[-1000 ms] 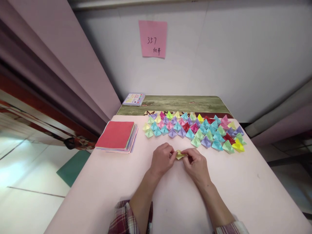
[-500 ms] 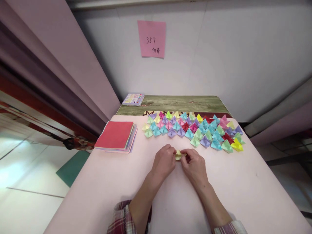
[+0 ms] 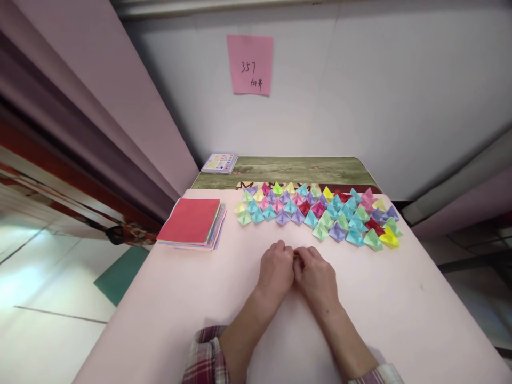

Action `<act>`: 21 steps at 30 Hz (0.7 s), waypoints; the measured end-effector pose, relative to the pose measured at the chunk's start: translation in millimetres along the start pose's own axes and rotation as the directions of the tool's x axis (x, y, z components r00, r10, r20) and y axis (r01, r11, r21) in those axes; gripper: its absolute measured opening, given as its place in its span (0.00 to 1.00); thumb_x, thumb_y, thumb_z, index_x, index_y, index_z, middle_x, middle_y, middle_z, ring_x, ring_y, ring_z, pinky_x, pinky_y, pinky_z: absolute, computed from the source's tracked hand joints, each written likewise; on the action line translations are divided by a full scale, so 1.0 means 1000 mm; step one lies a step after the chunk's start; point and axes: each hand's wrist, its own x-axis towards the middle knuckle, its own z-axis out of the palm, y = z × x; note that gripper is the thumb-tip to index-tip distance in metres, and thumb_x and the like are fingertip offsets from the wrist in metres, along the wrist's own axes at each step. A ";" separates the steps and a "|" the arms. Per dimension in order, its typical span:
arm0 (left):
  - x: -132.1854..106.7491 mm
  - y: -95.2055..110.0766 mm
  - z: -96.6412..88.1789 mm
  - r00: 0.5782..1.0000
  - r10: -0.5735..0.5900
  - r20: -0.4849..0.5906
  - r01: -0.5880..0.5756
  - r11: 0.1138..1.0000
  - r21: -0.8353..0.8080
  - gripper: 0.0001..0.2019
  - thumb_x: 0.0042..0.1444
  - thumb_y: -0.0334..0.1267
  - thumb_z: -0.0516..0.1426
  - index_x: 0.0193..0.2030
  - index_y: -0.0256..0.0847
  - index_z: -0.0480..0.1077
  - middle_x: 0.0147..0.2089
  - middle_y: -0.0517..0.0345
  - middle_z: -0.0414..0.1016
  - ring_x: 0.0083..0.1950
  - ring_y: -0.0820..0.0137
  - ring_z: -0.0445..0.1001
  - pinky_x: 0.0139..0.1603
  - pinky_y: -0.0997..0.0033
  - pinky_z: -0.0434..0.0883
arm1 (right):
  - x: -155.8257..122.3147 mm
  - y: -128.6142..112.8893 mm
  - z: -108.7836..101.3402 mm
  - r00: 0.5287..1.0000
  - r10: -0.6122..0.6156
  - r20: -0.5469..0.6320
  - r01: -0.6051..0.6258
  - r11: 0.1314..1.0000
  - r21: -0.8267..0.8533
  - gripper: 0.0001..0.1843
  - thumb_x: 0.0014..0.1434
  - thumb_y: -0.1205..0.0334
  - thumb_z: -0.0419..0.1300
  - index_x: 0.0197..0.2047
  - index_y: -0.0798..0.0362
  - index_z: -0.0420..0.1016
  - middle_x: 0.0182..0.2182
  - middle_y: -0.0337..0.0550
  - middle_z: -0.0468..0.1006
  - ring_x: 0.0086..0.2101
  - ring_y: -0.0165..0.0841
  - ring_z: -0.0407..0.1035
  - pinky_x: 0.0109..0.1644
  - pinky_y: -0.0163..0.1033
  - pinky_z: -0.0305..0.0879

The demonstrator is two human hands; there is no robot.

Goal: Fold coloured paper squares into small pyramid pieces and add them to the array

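My left hand [image 3: 276, 270] and my right hand [image 3: 317, 273] meet near the middle of the pale pink tabletop [image 3: 192, 288], fingers closed and knuckles nearly touching. Between their fingertips they pinch a small piece of yellow folded paper [image 3: 295, 253]; only a sliver of it shows, the rest hidden by my fingers. Just beyond the hands stand many small folded paper boats [image 3: 282, 217] in several rows, in blue, green, purple, pink, red and yellow. To the left lies a stack of coloured square paper [image 3: 191, 220] with a red sheet on top.
A packet with a printed cover [image 3: 220, 163] lies on the green wood-patterned surface [image 3: 288, 169] at the back. A pink note [image 3: 250, 65] with handwriting hangs on the wall. A green sheet [image 3: 121, 273] is on the floor at left, below a curtain [image 3: 148, 90].
Both hands have drawn together around the yellow folded paper, which is now mostly covered. My left hand has shifted slightly right. The boats and paper stack stay in place.
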 end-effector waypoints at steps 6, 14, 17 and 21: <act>0.000 -0.003 -0.007 0.998 -0.067 -0.006 0.067 0.998 -0.013 0.09 0.57 0.28 0.53 0.37 0.41 0.74 0.38 0.54 0.74 0.41 0.64 0.72 0.39 0.65 0.65 | 0.003 0.001 0.002 0.998 0.063 0.022 -0.064 0.997 0.037 0.09 0.57 0.68 0.55 0.37 0.51 0.76 0.34 0.40 0.74 0.25 0.27 0.66 0.26 0.32 0.50; 0.000 0.000 -0.003 0.996 -0.091 -0.004 0.091 0.995 0.043 0.09 0.60 0.31 0.51 0.37 0.41 0.74 0.40 0.54 0.75 0.43 0.63 0.73 0.41 0.63 0.63 | 0.002 -0.001 0.000 0.998 0.022 0.052 -0.020 0.999 -0.031 0.07 0.59 0.67 0.56 0.33 0.51 0.75 0.33 0.39 0.75 0.24 0.26 0.64 0.24 0.31 0.46; 0.001 -0.001 -0.003 0.996 -0.087 0.002 0.086 0.995 0.046 0.09 0.60 0.30 0.52 0.37 0.41 0.74 0.40 0.54 0.75 0.42 0.64 0.73 0.40 0.63 0.63 | 0.001 -0.003 0.000 0.998 0.025 0.050 -0.022 0.998 -0.062 0.05 0.59 0.66 0.57 0.33 0.50 0.74 0.33 0.38 0.75 0.24 0.26 0.64 0.23 0.31 0.44; 0.001 -0.002 -0.002 0.997 -0.080 0.001 0.079 0.995 0.057 0.09 0.59 0.28 0.52 0.36 0.40 0.74 0.40 0.55 0.75 0.42 0.64 0.73 0.39 0.63 0.62 | 0.001 -0.003 0.001 0.999 0.042 0.033 -0.040 0.998 -0.056 0.07 0.60 0.65 0.57 0.31 0.51 0.74 0.33 0.38 0.75 0.25 0.26 0.66 0.23 0.32 0.44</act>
